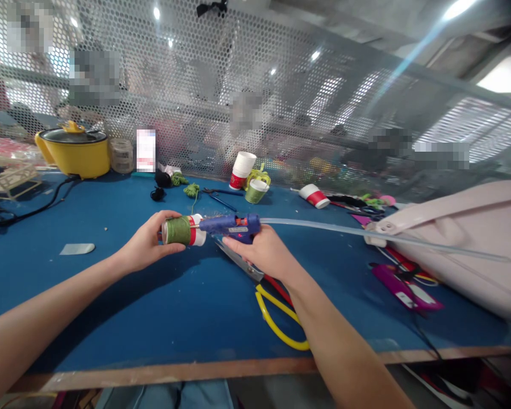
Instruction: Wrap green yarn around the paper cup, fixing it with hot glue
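My left hand (148, 244) grips a paper cup (177, 231) lying on its side, its lower part wound with green yarn and a red band and white rim showing. In my right hand (269, 250) is a blue hot glue gun (230, 225), a long clear glue stick (323, 226) trailing out of its back. The gun's nozzle meets the cup at the edge of the wound yarn. A strand runs from the cup to a small ball of green yarn (191, 190) behind it. Under my right hand lie large scissors (276, 309) with yellow and red handles.
Farther back stand white-and-red cups (242, 170), a green yarn-wrapped cup (256, 192), and a tipped cup (314, 196). Pliers (221, 196) lie near them. A yellow electric pot (74, 152) is at back left. A pale bag (460, 250) and purple device (404, 288) occupy the right.
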A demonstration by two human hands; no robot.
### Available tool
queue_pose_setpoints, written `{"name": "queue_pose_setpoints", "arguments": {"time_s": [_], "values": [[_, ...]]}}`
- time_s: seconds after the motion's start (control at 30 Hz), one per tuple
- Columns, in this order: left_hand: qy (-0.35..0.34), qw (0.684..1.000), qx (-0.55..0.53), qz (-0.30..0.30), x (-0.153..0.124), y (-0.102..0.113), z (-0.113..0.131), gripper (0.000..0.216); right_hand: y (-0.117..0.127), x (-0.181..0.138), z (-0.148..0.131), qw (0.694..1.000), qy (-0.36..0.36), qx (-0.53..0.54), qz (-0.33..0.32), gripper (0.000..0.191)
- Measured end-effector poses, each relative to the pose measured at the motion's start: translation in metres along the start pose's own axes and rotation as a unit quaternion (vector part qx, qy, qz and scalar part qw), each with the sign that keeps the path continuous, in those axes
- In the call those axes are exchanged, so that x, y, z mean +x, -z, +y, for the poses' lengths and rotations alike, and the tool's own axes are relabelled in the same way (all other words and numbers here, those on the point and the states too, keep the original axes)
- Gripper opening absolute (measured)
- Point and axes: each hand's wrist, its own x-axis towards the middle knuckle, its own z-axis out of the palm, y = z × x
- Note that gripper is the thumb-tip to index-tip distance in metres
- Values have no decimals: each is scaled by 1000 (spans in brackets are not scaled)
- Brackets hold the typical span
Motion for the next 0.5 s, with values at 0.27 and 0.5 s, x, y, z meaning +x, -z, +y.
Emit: {"name": "queue_pose_setpoints", "arguments": {"time_s": [0.27,0.5], "values": [[-72,995,66,5,-2,0,-9,51,-1,0,1,1000,-2,-9,19,19],[-122,987,105,-2,-3,0,-4,47,-2,0,1,999,-11,-21,26,19]]}}
